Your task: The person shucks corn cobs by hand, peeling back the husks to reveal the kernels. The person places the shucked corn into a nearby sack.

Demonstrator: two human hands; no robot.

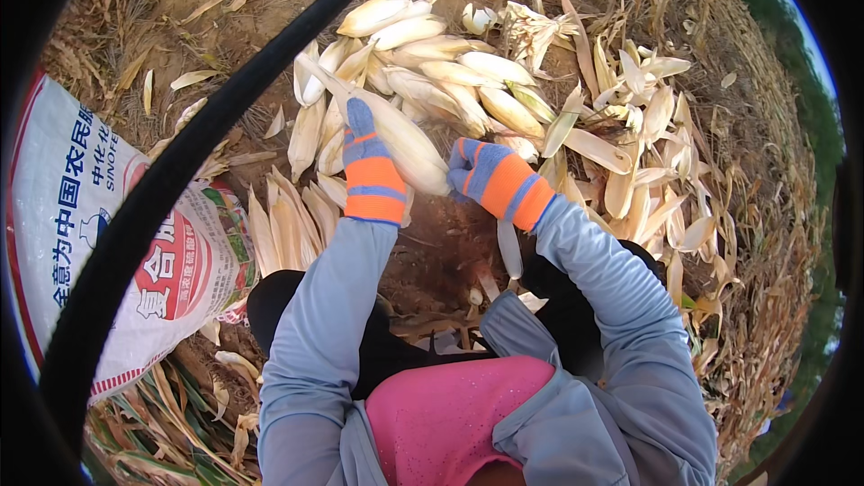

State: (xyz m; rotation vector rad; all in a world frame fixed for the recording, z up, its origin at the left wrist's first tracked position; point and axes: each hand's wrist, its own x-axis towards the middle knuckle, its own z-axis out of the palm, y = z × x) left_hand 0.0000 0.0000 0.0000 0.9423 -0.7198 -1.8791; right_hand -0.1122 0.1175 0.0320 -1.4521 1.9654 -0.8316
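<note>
Both of my hands wear blue and orange knit gloves and grip one corn ear still wrapped in its pale husk. My left hand holds its upper left part, fingers over the husk. My right hand clasps its lower right end. The ear lies slanted between them, above bare brown soil. Just beyond my hands lies a pile of husked-looking pale corn ears.
A white printed sack lies on the left. Loose dry husk leaves cover the ground to the right. A black strap or cable crosses the view diagonally. Dry stalks ring the spot. My knees in dark trousers show below.
</note>
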